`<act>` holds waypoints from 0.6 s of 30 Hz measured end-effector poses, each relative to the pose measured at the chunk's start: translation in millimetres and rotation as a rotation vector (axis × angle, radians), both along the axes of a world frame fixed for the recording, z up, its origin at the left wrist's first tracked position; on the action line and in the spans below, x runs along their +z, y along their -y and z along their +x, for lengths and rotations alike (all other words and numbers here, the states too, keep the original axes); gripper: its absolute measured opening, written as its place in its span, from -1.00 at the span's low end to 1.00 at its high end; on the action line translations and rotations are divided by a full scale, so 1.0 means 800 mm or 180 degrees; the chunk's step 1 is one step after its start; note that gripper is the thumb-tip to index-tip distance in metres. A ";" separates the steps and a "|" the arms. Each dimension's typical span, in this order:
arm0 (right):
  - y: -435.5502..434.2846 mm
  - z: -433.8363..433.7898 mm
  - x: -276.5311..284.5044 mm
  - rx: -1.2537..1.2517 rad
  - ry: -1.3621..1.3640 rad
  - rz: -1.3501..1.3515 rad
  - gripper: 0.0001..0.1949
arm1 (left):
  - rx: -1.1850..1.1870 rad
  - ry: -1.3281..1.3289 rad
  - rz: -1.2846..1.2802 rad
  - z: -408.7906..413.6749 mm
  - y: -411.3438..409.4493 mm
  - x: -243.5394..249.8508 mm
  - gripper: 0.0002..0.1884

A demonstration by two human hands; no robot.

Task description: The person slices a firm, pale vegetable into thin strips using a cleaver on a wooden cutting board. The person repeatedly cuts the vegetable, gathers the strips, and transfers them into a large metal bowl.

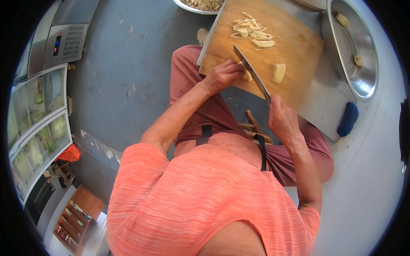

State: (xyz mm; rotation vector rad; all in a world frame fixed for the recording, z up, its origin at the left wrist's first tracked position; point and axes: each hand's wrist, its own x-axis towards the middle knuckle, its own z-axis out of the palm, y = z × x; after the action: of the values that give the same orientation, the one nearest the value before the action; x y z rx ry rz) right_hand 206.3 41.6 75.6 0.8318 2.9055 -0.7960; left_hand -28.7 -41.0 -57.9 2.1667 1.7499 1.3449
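My right hand grips the handle of a kitchen knife, whose blade slants up and left over the near edge of a wooden cutting board. My left hand has its fingertips on a pale, peeled vegetable piece, right beside the blade. Part of that piece is hidden by fingers and knife. To the right of the blade lies another pale vegetable chunk. Cut vegetable strips form a loose pile farther up the board.
A large metal basin at right holds two vegetable pieces. Past the board's far left corner is a bowl of shreds. A blue bundle lies by the metal surface's corner. Glass-fronted cabinets stand at left.
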 end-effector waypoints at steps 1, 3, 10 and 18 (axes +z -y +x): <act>0.004 0.001 -0.010 -0.0015 0.0173 -0.0008 -0.82 | -0.0012 -0.0016 -0.0034 0.001 0.001 0.001 -0.75; 0.007 0.000 -0.041 -0.0017 0.0501 0.0004 -0.82 | -0.0036 0.0056 -0.0020 0.002 0.003 0.001 -0.72; 0.008 0.000 -0.021 -0.0133 0.0195 -0.0067 -0.79 | -0.0034 0.0078 0.0142 -0.001 0.003 -0.004 -0.76; 0.007 -0.007 -0.039 0.0158 0.0356 0.0226 -0.87 | -0.0008 0.0221 0.0111 0.004 0.002 -0.003 -0.75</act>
State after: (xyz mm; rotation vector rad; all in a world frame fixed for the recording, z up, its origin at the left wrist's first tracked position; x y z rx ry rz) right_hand 200.7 36.2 44.5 0.7794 2.8581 -0.6247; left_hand -25.6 -42.7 -60.0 2.1115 1.7114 1.4425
